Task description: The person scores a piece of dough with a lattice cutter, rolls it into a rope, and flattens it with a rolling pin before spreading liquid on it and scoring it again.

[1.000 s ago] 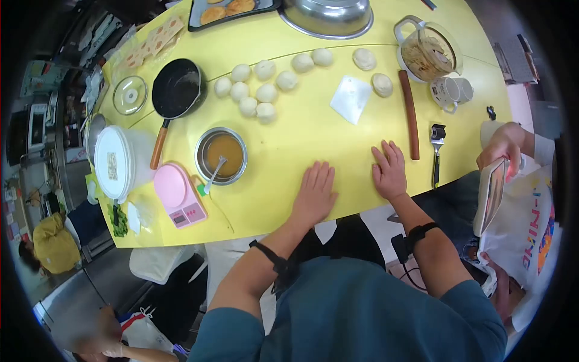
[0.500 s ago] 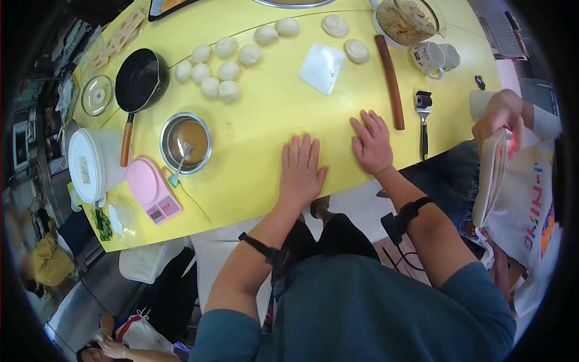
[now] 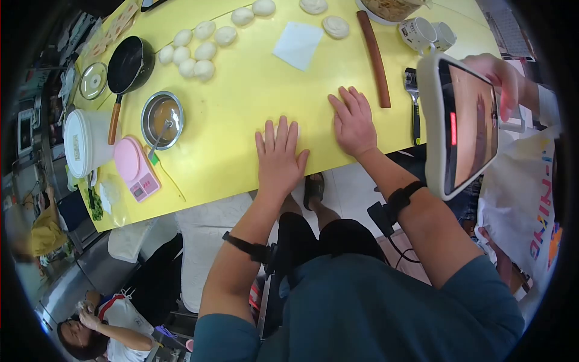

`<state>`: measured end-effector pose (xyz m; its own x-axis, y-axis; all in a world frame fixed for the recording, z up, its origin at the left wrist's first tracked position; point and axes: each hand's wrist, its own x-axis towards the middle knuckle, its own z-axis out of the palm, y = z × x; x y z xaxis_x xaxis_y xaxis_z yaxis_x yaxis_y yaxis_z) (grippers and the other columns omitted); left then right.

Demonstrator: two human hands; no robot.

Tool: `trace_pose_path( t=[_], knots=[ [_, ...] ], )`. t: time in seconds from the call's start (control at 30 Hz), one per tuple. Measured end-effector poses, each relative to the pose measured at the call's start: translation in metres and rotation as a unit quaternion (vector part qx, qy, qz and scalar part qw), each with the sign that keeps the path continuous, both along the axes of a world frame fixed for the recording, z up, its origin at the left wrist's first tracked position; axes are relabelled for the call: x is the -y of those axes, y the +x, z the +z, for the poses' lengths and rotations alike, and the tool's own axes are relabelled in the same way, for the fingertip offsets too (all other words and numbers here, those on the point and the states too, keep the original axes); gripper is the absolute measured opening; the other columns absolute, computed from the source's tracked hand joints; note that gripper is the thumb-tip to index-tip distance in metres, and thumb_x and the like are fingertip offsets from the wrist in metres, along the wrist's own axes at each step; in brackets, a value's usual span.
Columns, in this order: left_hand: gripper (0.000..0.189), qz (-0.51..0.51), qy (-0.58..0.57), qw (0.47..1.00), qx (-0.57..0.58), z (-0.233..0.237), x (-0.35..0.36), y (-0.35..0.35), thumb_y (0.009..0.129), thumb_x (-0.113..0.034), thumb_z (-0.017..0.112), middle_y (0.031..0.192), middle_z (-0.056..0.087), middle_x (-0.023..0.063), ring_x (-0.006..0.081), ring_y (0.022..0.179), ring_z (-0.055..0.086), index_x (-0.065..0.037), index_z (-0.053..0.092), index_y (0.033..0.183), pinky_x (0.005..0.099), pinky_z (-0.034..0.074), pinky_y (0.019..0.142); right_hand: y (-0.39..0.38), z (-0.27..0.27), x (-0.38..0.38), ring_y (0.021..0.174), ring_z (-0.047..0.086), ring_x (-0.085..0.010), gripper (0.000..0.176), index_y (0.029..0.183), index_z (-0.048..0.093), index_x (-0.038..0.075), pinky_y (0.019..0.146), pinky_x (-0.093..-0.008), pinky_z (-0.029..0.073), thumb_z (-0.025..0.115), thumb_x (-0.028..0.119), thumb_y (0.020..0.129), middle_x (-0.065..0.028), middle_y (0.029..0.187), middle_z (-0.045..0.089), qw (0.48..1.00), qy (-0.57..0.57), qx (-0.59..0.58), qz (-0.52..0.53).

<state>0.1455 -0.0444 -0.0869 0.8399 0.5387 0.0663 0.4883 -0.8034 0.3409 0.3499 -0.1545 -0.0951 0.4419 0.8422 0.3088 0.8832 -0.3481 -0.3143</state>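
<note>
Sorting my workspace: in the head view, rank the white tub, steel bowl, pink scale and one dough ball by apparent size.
1. white tub
2. steel bowl and pink scale, about alike
3. dough ball
The tub lies near the fisheye edge, so its lead is unsure.

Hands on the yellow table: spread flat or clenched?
Spread flat: left hand and right hand lie palm-down and open on the yellow table, holding nothing.

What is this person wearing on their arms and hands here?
The left hand and right hand are bare, with no gloves. The short sleeves are blue-green. Black straps circle both forearms: the left strap, and the right strap, which has a small black box and a thin dark cable.
</note>
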Motion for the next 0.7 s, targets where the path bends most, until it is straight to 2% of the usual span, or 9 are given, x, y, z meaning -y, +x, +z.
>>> trace_pose_path(
  t=[0.07,0.17,0.27,0.37,0.47,0.57,0.67,0.7],
  knots=[
    [0.068,0.019,0.018,1.0,-0.017,0.002,0.002,-0.001,0.101,-0.041,0.061,0.165,0.041,0.0215,0.0506,0.153,0.032,-0.009,0.047,0.159,0.0694,0.019,0.124,-0.001,-0.003,0.0,0.142,0.049,-0.0393,0.043,0.138,0.065,0.01,0.122,-0.0532,0.037,0.061,0.01,0.095,-0.0166,0.147,0.057,1.0,0.011,0.007,0.003],
    [0.064,0.063,0.083,0.994,-0.011,-0.006,-0.041,0.048,0.102,-0.042,0.059,0.164,0.043,0.0218,0.051,0.153,0.032,-0.015,0.048,0.159,0.07,0.02,0.123,-0.002,-0.002,0.0,0.141,0.049,-0.0397,0.044,0.139,0.065,0.011,0.122,-0.0534,0.037,0.061,0.011,0.095,-0.0167,0.147,0.056,1.0,0.004,0.003,0.001],
    [0.065,0.07,0.073,0.995,-0.004,-0.011,-0.058,0.057,0.102,-0.043,0.059,0.165,0.041,0.0226,0.0519,0.153,0.031,-0.016,0.048,0.16,0.0696,0.02,0.124,-0.002,-0.001,0.002,0.142,0.048,-0.0398,0.044,0.139,0.064,0.011,0.122,-0.0535,0.037,0.061,0.011,0.096,-0.0167,0.147,0.057,1.0,0.002,-0.005,0.003],
    [0.067,0.01,0.036,0.999,-0.012,-0.004,-0.024,0.021,0.101,-0.044,0.06,0.167,0.037,0.0232,0.0524,0.154,0.028,-0.017,0.047,0.161,0.0693,0.019,0.124,-0.002,-0.003,0.002,0.143,0.048,-0.0398,0.044,0.14,0.064,0.011,0.122,-0.0536,0.036,0.06,0.01,0.095,-0.0168,0.147,0.057,1.0,0.009,-0.009,0.004],
    [0.064,0.02,0.017,0.997,-0.077,0.01,-0.017,0.014,0.104,-0.049,0.055,0.169,0.034,0.0219,0.0497,0.157,0.024,-0.019,0.048,0.16,0.0674,0.014,0.127,-0.002,-0.004,0.003,0.143,0.047,-0.0393,0.046,0.14,0.064,0.012,0.123,-0.0533,0.036,0.061,0.01,0.094,-0.0161,0.148,0.056,1.0,0.0,-0.009,-0.002],
    [0.064,0.047,0.002,0.999,0.011,0.012,-0.027,0.037,0.104,-0.049,0.055,0.169,0.035,0.0202,0.0485,0.157,0.024,-0.019,0.048,0.16,0.0681,0.013,0.127,0.0,-0.006,0.002,0.144,0.047,-0.0387,0.046,0.14,0.064,0.012,0.124,-0.0528,0.035,0.06,0.011,0.094,-0.0157,0.148,0.056,0.999,-0.018,-0.025,-0.016],
    [0.062,0.011,0.061,0.996,-0.058,-0.003,-0.031,0.057,0.099,-0.029,0.057,0.169,0.035,0.0201,0.0492,0.155,0.028,-0.014,0.048,0.159,0.0681,0.019,0.125,0.001,-0.018,0.006,0.145,0.046,-0.038,0.046,0.14,0.064,0.012,0.124,-0.0524,0.034,0.06,0.012,0.094,-0.0152,0.149,0.055,0.993,-0.063,-0.092,-0.024],
    [0.06,0.016,0.065,0.997,-0.029,-0.008,-0.036,0.064,0.1,-0.032,0.057,0.166,0.04,0.0194,0.0463,0.154,0.033,-0.012,0.05,0.157,0.0652,0.023,0.125,0.002,-0.024,0.006,0.145,0.045,-0.0377,0.046,0.141,0.064,0.012,0.125,-0.0526,0.034,0.06,0.012,0.095,-0.0151,0.148,0.055,0.993,-0.076,-0.083,-0.035]
  ],
)
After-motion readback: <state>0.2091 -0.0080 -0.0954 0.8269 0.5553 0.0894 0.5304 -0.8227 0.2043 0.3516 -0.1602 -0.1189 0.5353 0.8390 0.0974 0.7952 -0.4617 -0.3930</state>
